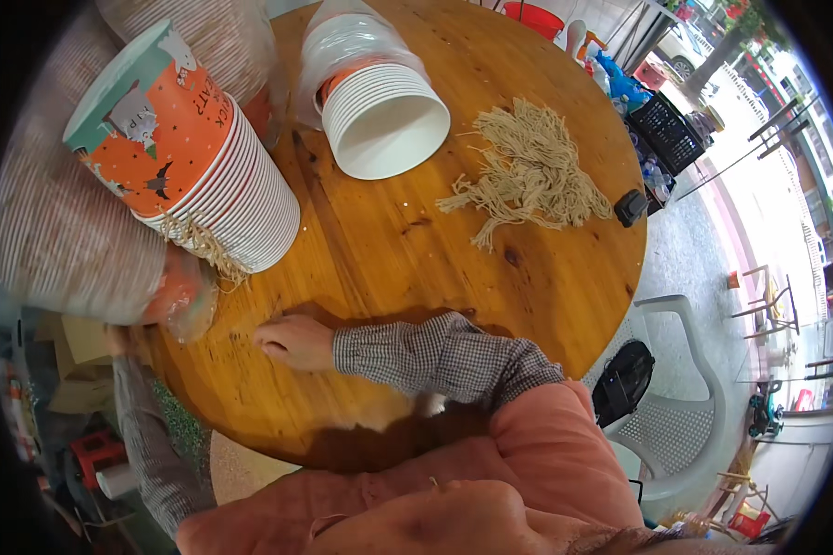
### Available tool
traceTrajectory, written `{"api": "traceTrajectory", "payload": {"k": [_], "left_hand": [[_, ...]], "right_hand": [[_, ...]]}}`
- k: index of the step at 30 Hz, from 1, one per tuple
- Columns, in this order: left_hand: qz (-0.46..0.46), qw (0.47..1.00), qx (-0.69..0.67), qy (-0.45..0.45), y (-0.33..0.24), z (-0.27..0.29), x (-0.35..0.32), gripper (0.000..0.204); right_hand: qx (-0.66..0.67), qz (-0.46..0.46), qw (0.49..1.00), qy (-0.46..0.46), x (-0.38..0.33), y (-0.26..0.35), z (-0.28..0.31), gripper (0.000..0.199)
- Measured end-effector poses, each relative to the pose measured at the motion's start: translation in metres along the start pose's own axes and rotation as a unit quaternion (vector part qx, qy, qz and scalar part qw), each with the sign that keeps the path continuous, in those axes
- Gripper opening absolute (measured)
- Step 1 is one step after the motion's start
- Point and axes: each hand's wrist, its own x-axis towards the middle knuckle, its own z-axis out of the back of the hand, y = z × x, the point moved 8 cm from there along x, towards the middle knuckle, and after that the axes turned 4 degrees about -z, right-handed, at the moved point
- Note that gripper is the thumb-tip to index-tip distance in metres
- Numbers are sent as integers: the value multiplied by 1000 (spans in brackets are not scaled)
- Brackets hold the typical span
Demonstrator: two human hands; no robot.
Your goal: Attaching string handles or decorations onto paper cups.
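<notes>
As I look down through the head view, the right hand (pixel 296 342) is near the near-left edge of the round wooden table (pixel 370 250), held narrow, fingers curled in, nothing showing in its grasp. Over to the left hand (pixel 120 339): it's a blur out at the table's left edge, close to a plastic-wrapped stack of paper cups (pixel 83 250), and I can't tell whether it grips anything.

Now the bold one, an orange-printed paper cup stack (pixel 190 153), toward the left edge, its many white rims nested at the tabletop end, beige cord strands (pixel 199 245) against its near side, just beyond the right hand. Toward the far edge I've got a bagged cup stack (pixel 375 102) lying on its side, white mouth facing the near edge. Swing right: a tangled bundle of beige cords (pixel 537 166) spreads out toward the right edge, and just beside it sits a small black object (pixel 630 208) I can't make out. Past that edge, a white plastic armchair (pixel 699 407) carries a black bag (pixel 623 381).
</notes>
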Motion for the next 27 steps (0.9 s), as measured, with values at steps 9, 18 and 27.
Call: {"api": "traceTrajectory", "payload": {"k": [9, 18, 27], "left_hand": [[-169, 970, 162, 72, -65, -187, -234, 20], [-27, 977, -9, 213, -60, -449, -376, 16], [-8, 951, -32, 308, -21, -592, -406, 16]], "right_hand": [[43, -25, 998, -42, -9, 25, 67, 20], [-55, -40, 947, -315, -104, -20, 318, 12], [-416, -145, 855, -272, -85, -106, 428, 15]]}}
